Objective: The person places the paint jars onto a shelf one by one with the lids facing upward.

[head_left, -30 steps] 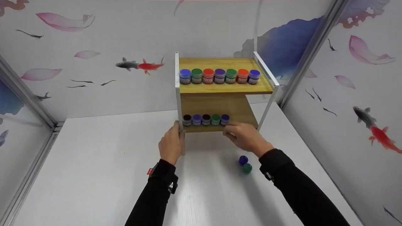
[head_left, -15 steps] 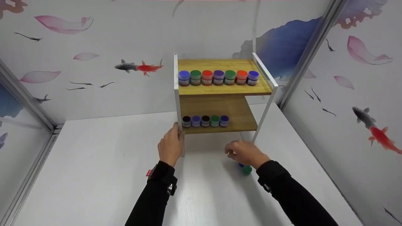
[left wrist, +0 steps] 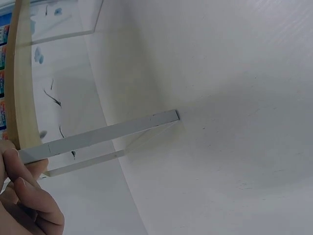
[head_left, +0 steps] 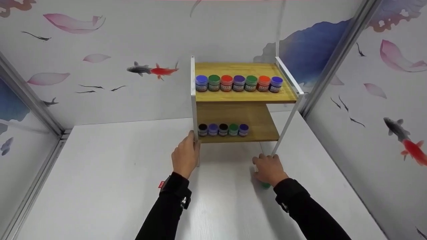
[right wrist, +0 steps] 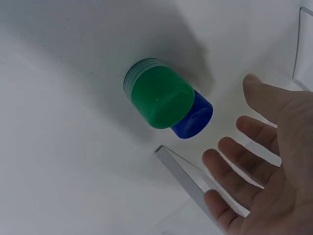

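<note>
A two-tier shelf [head_left: 248,98] with wooden boards and a white frame stands toward the back of the table. My left hand [head_left: 185,156] grips its front left post [left wrist: 107,134] just by the lower board, thumb and fingers on either side. My right hand [head_left: 271,170] is low over the table in front of the shelf's right side. Fingers spread and holding nothing, it reaches toward a green jar [right wrist: 161,98] and a dark blue jar [right wrist: 197,117] that stand close together. In the head view the hand hides the blue jar and most of the green one.
On the upper board [head_left: 240,96] several paint jars [head_left: 239,83] with blue, green, red and purple lids form a row. A shorter row of jars [head_left: 223,130] occupies the left part of the lower board [head_left: 262,135]. Patterned walls [head_left: 100,100] enclose the white table [head_left: 110,186].
My right hand has come down from the lower board, away from the rightmost jar there, to the two jars on the table. My left hand stays on the post.
</note>
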Demonstrator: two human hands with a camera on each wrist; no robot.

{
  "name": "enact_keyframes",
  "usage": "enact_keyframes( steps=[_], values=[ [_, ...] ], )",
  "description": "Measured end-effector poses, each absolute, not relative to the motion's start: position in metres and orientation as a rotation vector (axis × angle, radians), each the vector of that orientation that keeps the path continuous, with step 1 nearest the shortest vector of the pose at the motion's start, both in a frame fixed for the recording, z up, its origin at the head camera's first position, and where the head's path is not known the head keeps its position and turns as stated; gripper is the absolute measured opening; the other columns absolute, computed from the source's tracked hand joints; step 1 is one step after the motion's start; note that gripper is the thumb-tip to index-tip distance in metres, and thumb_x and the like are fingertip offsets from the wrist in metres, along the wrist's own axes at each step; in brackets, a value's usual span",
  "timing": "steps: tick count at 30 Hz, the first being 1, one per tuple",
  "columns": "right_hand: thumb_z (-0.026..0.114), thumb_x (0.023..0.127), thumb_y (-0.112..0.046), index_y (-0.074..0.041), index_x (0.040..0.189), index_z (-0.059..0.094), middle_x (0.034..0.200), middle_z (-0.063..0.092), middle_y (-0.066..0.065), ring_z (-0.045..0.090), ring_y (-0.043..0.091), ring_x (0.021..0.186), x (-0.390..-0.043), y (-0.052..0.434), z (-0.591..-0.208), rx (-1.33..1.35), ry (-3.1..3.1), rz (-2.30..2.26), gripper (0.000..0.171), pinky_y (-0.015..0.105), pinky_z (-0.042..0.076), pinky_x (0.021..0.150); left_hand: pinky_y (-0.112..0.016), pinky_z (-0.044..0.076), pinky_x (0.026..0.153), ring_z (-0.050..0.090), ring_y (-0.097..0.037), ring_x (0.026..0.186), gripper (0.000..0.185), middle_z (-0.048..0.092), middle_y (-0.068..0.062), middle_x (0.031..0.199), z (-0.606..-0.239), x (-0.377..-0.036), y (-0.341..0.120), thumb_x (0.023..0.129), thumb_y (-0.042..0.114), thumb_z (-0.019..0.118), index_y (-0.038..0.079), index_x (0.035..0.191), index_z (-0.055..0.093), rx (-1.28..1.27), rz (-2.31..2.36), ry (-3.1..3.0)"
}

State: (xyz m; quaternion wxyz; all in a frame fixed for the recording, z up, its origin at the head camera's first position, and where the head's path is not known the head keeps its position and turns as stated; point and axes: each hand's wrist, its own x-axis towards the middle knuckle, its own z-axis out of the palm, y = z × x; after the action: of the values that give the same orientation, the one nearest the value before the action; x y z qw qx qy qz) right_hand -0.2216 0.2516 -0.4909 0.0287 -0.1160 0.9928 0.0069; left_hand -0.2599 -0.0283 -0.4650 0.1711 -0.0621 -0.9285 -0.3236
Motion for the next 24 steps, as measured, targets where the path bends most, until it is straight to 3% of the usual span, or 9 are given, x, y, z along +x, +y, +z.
enact_keyframes(
  steps=[5,11,20,24],
  values=[
    [0.067,0.086,-0.021,-0.004,0.109,0.064,0.092,0.065,0.014,0.062,0.031,0.084,-0.221,0.255,-0.495,-0.260,3.017,-0.091,0.028,0.053,0.046,0.077,-0.027,0.034,0.045,0.049,-0.012,0.055,0.010,0.062,0.000,0.077,-0.464,-0.259,-0.029,0.098,0.023,0.059,0.013,0.097,0.056,-0.180,-0.932,-2.630],
    [0.073,0.082,-0.019,-0.003,0.110,0.064,0.095,0.067,0.014,0.063,0.033,0.089,-0.221,0.261,-0.503,-0.271,2.963,-0.171,0.033,0.057,0.044,0.084,-0.027,0.036,0.047,0.052,-0.013,0.058,0.011,0.063,0.001,0.080,-0.465,-0.258,-0.029,0.098,0.024,0.058,0.013,0.100,0.057,-0.174,-0.925,-2.653],
    [0.076,0.080,-0.012,-0.005,0.088,0.064,0.081,0.064,0.007,0.059,0.025,0.077,-0.223,0.265,-0.513,-0.341,2.970,-0.225,0.016,0.053,0.047,0.076,-0.027,0.040,0.050,0.056,-0.013,0.061,0.016,0.068,-0.001,0.086,-0.466,-0.260,-0.026,0.098,0.024,0.058,0.012,0.109,0.059,-0.173,-0.918,-2.667],
    [0.077,0.079,-0.011,-0.007,0.086,0.063,0.078,0.063,0.005,0.058,0.022,0.075,-0.227,0.264,-0.517,-0.367,2.965,-0.247,0.016,0.051,0.048,0.075,-0.028,0.041,0.050,0.056,-0.013,0.061,0.016,0.068,-0.002,0.086,-0.466,-0.261,-0.028,0.098,0.023,0.059,0.012,0.110,0.059,-0.161,-0.906,-2.664]
  ],
)
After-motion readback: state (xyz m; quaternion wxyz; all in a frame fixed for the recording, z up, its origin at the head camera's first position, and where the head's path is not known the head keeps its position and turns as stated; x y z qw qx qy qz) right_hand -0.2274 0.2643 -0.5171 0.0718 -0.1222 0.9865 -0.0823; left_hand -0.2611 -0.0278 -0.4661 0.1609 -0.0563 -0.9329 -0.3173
